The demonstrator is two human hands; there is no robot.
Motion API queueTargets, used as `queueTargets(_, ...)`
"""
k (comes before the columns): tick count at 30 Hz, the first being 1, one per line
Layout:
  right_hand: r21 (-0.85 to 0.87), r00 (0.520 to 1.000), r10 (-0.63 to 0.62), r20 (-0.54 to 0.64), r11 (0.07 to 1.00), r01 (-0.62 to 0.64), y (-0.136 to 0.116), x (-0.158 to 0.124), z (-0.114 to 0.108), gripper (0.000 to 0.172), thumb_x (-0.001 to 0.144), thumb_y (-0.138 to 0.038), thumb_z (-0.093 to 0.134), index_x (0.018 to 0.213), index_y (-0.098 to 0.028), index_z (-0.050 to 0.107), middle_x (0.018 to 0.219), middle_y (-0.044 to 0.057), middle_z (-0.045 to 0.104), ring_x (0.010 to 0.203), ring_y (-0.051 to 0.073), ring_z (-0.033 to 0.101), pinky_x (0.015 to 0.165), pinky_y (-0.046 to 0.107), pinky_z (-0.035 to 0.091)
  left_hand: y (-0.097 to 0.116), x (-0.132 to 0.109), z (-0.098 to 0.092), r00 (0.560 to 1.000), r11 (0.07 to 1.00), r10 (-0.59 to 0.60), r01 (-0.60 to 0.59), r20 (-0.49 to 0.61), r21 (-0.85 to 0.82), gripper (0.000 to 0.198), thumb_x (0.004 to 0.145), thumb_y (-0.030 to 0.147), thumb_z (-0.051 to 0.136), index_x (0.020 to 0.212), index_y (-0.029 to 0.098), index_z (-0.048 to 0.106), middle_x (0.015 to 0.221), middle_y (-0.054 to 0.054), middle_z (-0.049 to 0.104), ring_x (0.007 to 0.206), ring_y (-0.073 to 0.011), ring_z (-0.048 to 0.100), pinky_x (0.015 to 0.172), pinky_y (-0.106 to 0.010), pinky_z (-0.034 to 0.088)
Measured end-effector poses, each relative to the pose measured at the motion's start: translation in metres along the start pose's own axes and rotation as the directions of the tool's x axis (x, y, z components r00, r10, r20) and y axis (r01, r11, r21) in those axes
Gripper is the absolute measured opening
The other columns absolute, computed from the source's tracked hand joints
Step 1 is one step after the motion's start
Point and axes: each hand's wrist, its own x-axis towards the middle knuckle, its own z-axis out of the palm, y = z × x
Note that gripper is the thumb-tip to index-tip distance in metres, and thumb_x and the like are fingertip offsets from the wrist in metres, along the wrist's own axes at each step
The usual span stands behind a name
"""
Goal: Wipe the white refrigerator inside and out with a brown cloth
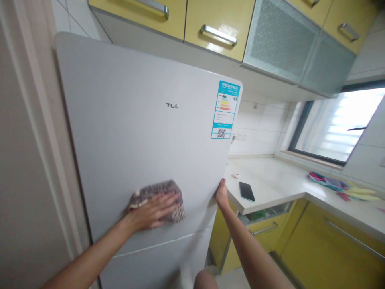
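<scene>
My left hand [159,210] holds a patterned brown-and-cream cloth [171,188] flat against the refrigerator door [129,120], fingers stretched across it. The cloth is somewhat blurred. At the door's right edge, my right hand [221,194] grips the side, thumb up on the front; its other fingers are mostly hidden. The pale grey door bears a TCL logo and, at its upper right, a blue-and-white energy label [226,110]. Below the cloth runs a horizontal seam above a lower door [144,265].
Right of the refrigerator, a white counter [270,172] holds a phone [247,191], a small white object [236,176] and several colourful cloths [339,184]. Yellow cabinets [219,24] hang overhead. A wall or door frame [39,132] stands close on the left.
</scene>
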Motion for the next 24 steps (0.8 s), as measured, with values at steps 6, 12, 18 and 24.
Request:
queueTargets(6,0.137,0.998,-0.012,0.060,0.991,0.004,0.006,0.003,-0.002,0.106,0.092,-0.096,0.033,0.137,-0.009,0.073,0.141,0.021,0.070,0.149,0.034,0.056,0.131,0.049,0.037,-0.160,0.174,-0.174,0.614,0.741,-0.570,0.671,-0.545,-0.019,0.081,0.095,0.048,0.073,0.168,0.045,0.037,0.180,0.014,-0.025,0.168,-0.0408,-0.009,0.135,-0.071,-0.002)
queueTargets(12,0.270,0.978,0.034,0.204,0.959,-0.089,0.001,0.005,-0.013,0.096,0.090,-0.094,0.045,0.142,-0.017,0.071,0.139,0.014,0.073,0.149,0.033,0.056,0.130,0.052,0.039,-0.096,0.212,-0.106,0.912,0.943,-0.327,0.331,-0.246,-0.023,0.086,0.096,0.052,0.072,0.171,0.030,0.035,0.184,-0.005,-0.013,0.167,-0.0410,-0.014,0.134,-0.072,0.004)
queueTargets(18,0.253,0.939,0.116,0.325,0.946,-0.204,-0.019,0.001,-0.029,0.096,0.087,-0.093,0.054,0.146,-0.019,0.067,0.150,0.014,0.066,0.148,0.034,0.055,0.127,0.056,0.043,0.112,0.079,0.063,0.953,0.957,0.112,-0.027,0.283,-0.289,0.064,0.093,0.030,0.066,0.156,0.038,0.060,0.170,0.001,0.038,0.155,-0.0180,0.043,0.123,-0.029,0.049)
queueTargets(24,0.169,0.934,0.072,0.349,0.976,-0.138,-0.032,0.000,-0.034,0.095,0.090,-0.095,0.046,0.143,-0.020,0.071,0.143,0.014,0.071,0.150,0.035,0.053,0.123,0.057,0.046,0.159,0.025,0.091,0.944,0.958,0.099,-0.004,0.316,-0.288,0.068,0.089,0.011,0.054,0.148,0.042,0.067,0.163,0.007,0.046,0.145,-0.0132,0.053,0.113,-0.024,0.057)
